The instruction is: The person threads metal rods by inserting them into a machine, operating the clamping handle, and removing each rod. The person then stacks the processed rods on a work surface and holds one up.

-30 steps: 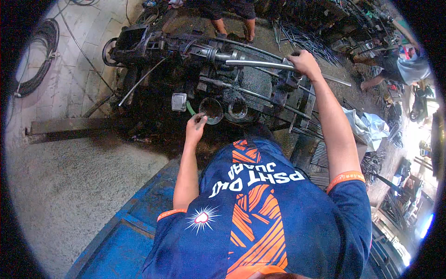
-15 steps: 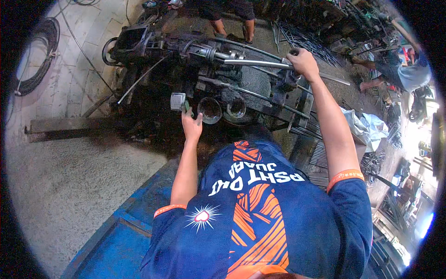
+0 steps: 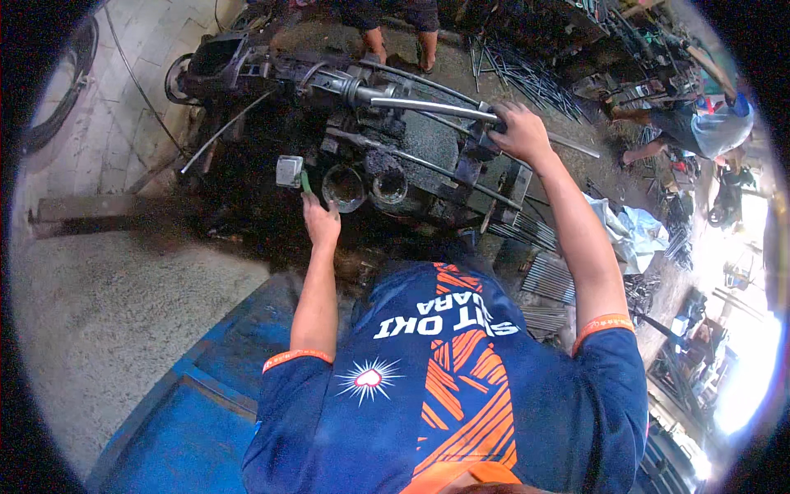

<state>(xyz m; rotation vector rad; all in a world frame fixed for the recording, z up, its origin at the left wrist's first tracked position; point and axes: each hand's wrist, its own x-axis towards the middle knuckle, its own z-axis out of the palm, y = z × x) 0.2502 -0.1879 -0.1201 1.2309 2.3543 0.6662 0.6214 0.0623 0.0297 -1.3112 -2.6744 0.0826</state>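
A greasy dark machine (image 3: 428,140) with two parallel guide bars stretches across the space ahead of me. My right hand (image 3: 522,132) is closed over a long bright metal rod (image 3: 436,107), its fingers curled across the top. The rod's left end lies beside the machine's round spindle (image 3: 358,92), and its other end sticks out past my hand. Lower left, my left hand (image 3: 321,222) has its fingers at a green lever (image 3: 305,181), with the thumb apart. A small pale square box (image 3: 289,171) sits just above that lever. Right of this hand are two round cups (image 3: 343,188).
A thin rod (image 3: 222,133) slants off the machine's left side. Bundled metal rods (image 3: 547,284) and a crumpled white sack (image 3: 638,235) lie at right, with loose rods (image 3: 527,78) beyond. One person's legs (image 3: 426,51) stand behind the machine; another person (image 3: 708,128) crouches far right.
The whole view has shifted, so the machine sits further left. My right hand has turned more over the rod. More of the green lever shows above my left fingers.
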